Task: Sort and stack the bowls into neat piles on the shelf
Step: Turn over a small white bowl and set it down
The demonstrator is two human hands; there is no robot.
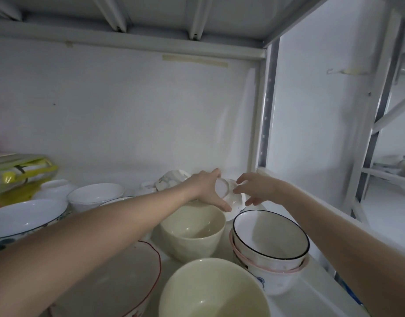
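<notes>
At the back of the shelf my left hand (210, 191) grips a small white bowl (229, 197) tipped on its side, its foot ring facing me. My right hand (258, 188) touches the same bowl from the right with curled fingers. In front stand a cream bowl (192, 232) and a second cream bowl (213, 291) nearer me. To the right a black-rimmed white bowl (270, 236) sits nested in a pink-rimmed bowl (279, 277). A red-rimmed bowl (119, 282) lies under my left forearm.
White bowls (94, 195) and a wide patterned bowl (25, 218) stand at the left, with yellow-green packaging (21, 172) behind them. A crumpled white item (172, 177) lies by the back wall. The shelf's metal upright (265, 110) and right edge (315, 225) bound the space.
</notes>
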